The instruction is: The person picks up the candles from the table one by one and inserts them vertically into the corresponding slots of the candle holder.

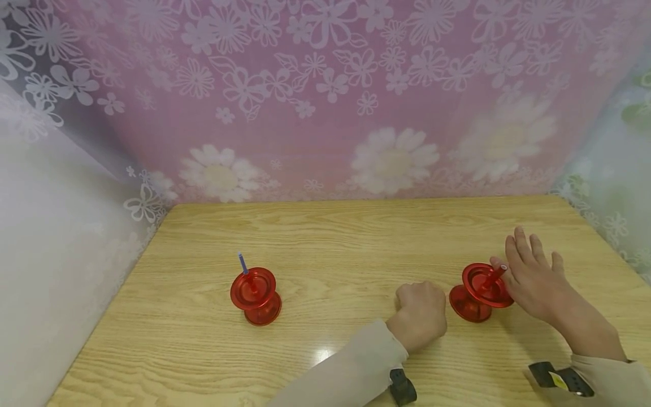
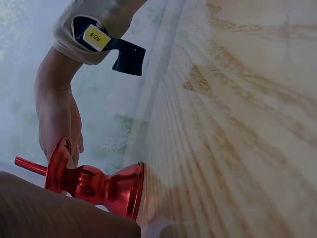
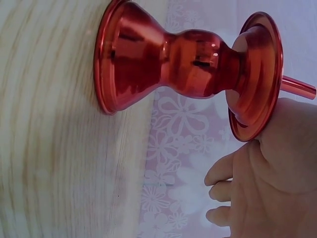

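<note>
On the right of the table a red metal candle holder (image 1: pixel 471 305) stands on its flared base, with a dish and a thin hollow tube on top. My right hand (image 1: pixel 538 277) is at the right side of its dish, fingers straight and spread; in the right wrist view the hand (image 3: pixel 282 173) meets the dish rim. Left of the base, my left hand (image 1: pixel 419 315) is curled into a fist, with nothing visible in it. A second red candle holder (image 1: pixel 261 308) stands at the left, a blue stick (image 1: pixel 243 263) rising from its tube.
The wood-grain table (image 1: pixel 325 249) lies beneath both holders. A pink flowered cloth (image 1: pixel 305 130) hangs behind it, with pale cloths at the left and right. Black straps (image 1: pixel 559 379) with small devices are on both wrists.
</note>
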`<state>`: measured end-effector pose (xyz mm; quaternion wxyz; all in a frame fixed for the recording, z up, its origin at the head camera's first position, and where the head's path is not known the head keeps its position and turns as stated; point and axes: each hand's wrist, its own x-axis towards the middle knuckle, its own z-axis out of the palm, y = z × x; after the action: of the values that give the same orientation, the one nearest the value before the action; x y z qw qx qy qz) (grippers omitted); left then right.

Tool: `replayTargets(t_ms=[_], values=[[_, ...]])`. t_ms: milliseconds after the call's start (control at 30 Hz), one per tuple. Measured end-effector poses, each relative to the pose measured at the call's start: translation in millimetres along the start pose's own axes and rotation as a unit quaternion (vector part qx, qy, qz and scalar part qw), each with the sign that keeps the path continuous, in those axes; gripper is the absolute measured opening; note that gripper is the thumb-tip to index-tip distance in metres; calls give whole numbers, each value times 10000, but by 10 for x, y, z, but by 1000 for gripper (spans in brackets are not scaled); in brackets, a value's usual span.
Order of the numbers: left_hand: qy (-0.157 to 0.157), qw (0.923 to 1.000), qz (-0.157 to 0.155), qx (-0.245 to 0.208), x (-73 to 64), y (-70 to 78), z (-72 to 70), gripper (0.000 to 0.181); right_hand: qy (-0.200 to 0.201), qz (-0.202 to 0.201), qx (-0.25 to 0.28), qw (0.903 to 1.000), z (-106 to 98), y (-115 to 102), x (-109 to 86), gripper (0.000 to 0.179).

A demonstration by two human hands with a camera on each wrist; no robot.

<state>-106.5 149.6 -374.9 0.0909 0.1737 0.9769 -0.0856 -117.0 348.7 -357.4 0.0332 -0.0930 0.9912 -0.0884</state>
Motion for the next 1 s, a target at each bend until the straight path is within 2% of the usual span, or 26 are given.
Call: replayTargets(t_ms=[67, 167, 300, 533, 667, 800, 900, 1000], values=[[37, 9999, 108, -62, -2, -34, -9, 29, -19, -3, -10, 10000, 0, 2, 5, 63], [125, 9975, 463, -518, 6, -117, -33, 35, -36, -7, -35, 10000, 0, -2, 9, 62], [223, 9873, 966, -1239, 30, -240, -112, 43, -38, -29, -70, 10000, -3, -16, 4, 60], [501, 9735, 1158, -1907, 48, -387, -268, 44, 52, -149, -148, 9998, 5, -37, -11, 59], [829, 9613, 1429, -2207, 63, -446, -327, 46, 154, -258, -138, 9995, 19, -34, -9, 59], [1244, 9449, 1639, -2545, 68, -494, -402, 35, 183, -306, -79, 9993, 29, -26, -6, 58], [1412, 9307, 1753, -2883, 65, -515, -454, 24, 134, -291, -51, 9995, 26, -22, -11, 57], [1490, 9204, 1927, -3059, 63, -522, -490, 20, 58, -245, -26, 9997, 21, -19, -13, 56]])
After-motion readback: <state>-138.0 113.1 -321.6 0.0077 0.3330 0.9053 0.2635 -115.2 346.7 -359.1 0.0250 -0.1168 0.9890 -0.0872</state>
